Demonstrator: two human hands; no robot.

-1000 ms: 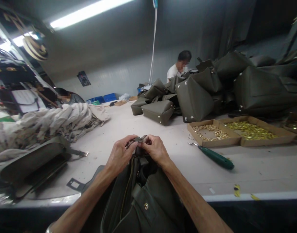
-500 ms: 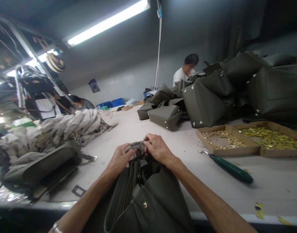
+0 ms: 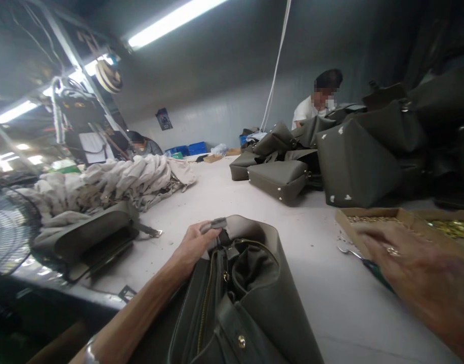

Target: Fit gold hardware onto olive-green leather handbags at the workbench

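Note:
A dark olive handbag (image 3: 269, 303) lies before me, with a zipped compartment and a round gold stud on its strap. My left hand (image 3: 197, 242) pinches the handbag's far edge at a small grey tab (image 3: 218, 222), thumb on top. Off to the right, my right hand (image 3: 410, 268) is smeared by motion. It passes over a green-handled hook tool (image 3: 378, 273) and the near side of a cardboard tray of small gold metal pieces (image 3: 376, 219). Its fingers are too blurred to show whether they hold anything.
More olive bags (image 3: 353, 167) are piled at the right, beside a second tray (image 3: 452, 222) of yellow-gold pieces. To the left lie an open bag (image 3: 98, 242), bundled pale cloth (image 3: 129, 182) and a fan (image 3: 11, 227). Two people are behind the white table (image 3: 212, 194).
My right hand has let go of the handbag's edge and swung right to the tool and tray. The left hand keeps its grip. The whole view has shifted.

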